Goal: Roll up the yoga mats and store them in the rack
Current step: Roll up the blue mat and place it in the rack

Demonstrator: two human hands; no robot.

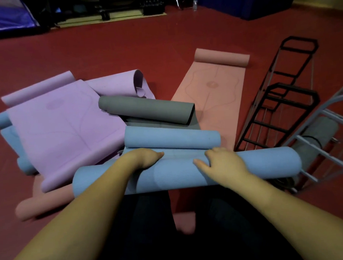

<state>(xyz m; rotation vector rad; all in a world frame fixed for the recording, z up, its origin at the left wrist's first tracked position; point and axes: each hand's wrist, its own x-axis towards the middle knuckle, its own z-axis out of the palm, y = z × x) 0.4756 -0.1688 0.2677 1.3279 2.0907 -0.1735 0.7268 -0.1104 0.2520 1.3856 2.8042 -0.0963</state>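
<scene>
Red flooring (123,53) fills the frame from upper left to lower right. At centre left lies a purple mat (63,131), partly unrolled, overlapping other mats. At upper centre right a pink mat (214,99) lies flat with its far end curled. Along the right edge two racks lean side by side: a black rack (280,96) and, nearer the lower right, a white rack (326,137) holding a rolled grey mat (314,142). A grey mat (145,109), loosely rolled, sits at centre. Just below it lies the blue mat (188,172), rolled from both ends; the nearer, thicker roll lies across the lower middle of the frame. My left hand (146,158) rests on top of this roll with fingers curled over its far side, gripping it. My right hand (222,162) lies on the roll likewise, fingers bent over the top, thumb extended toward the left.
</scene>
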